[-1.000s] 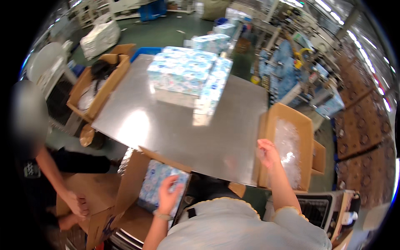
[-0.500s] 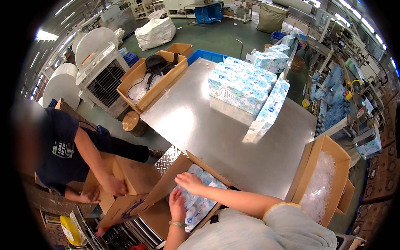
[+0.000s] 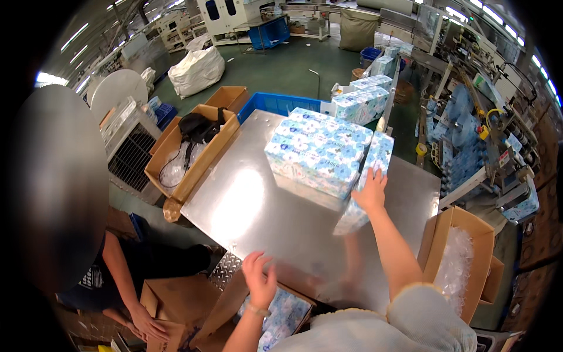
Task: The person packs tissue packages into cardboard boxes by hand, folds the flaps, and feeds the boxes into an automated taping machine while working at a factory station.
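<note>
My right hand (image 3: 370, 192) rests on a narrow tissue pack (image 3: 378, 154) with a blue floral print, fingers spread over its near part. The pack stands on the metal table beside a block of several matching tissue packs (image 3: 319, 149). My left hand (image 3: 260, 280) is raised, fingers apart and holding nothing, above an open cardboard carton (image 3: 230, 305). Inside that carton lie floral tissue packs (image 3: 284, 320), partly hidden by my left arm.
The metal table (image 3: 234, 205) fills the middle. A carton of clear plastic bags (image 3: 454, 258) stands at its right, and one with a black bag (image 3: 196, 126) at its left. A co-worker's hands (image 3: 149, 325) touch another carton (image 3: 182, 302). Machinery (image 3: 469, 129) lines the right.
My right hand has left the carton and reached forward to the narrow tissue pack. My left hand has lifted and opened. The view has shifted, and the co-worker leans closer.
</note>
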{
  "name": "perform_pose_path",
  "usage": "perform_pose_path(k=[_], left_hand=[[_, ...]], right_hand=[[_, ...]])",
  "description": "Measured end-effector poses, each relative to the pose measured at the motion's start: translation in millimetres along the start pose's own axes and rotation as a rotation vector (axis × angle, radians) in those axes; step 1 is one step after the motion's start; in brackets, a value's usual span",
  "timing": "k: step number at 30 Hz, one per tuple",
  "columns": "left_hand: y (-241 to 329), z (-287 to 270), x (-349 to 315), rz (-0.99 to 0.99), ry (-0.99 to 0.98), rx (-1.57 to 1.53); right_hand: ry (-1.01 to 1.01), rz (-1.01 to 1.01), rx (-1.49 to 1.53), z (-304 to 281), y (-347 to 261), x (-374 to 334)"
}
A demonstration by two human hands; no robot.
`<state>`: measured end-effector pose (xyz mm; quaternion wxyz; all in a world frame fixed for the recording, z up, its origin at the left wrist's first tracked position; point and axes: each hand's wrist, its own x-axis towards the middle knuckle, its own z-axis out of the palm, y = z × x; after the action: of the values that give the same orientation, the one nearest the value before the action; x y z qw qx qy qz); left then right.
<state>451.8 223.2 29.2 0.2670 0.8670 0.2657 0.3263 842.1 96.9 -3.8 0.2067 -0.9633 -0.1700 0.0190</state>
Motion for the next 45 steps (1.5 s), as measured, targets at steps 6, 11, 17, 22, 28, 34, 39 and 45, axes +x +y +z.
perform_pose_path(k=[6, 11, 17, 22, 28, 34, 39, 45], left_hand=[[12.5, 127.1, 169.9, 0.391, -0.336, 0.109], [1.7, 203.2, 257.2, 0.593, -0.399, 0.476], [13.5, 197.7, 259.3, 0.616, -0.664, 0.330], [-8.6, 156.8, 238.0, 0.794, -0.634, 0.469], [22.9, 44.3, 185.6, 0.437, -0.335, 0.163], [68.3, -84.9, 58.7, -0.118, -0.042, -0.663], [71.8, -178.6, -99.3, -0.299, 0.083, -0.853], [72.0, -190.8, -186.6, -0.448, 0.311, -0.164]], right_hand=[[-0.260, -0.316, -0.011, -73.9, 74.8, -88.4], [-0.514, -0.310, -0.156, -138.9, 125.6, -142.4], [-0.375, -0.242, -0.185, -129.8, 104.9, -137.5], [-0.317, -0.492, -0.154, -78.9, 79.9, -115.4], [-0.291, -0.584, -0.195, -87.6, 80.8, -129.3], [-0.327, -0.575, -0.208, -83.9, 70.8, -138.8], [-0.089, -0.788, -0.078, -97.9, 31.7, -184.2], [0.285, -1.015, 0.436, -105.9, -15.5, -250.0]])
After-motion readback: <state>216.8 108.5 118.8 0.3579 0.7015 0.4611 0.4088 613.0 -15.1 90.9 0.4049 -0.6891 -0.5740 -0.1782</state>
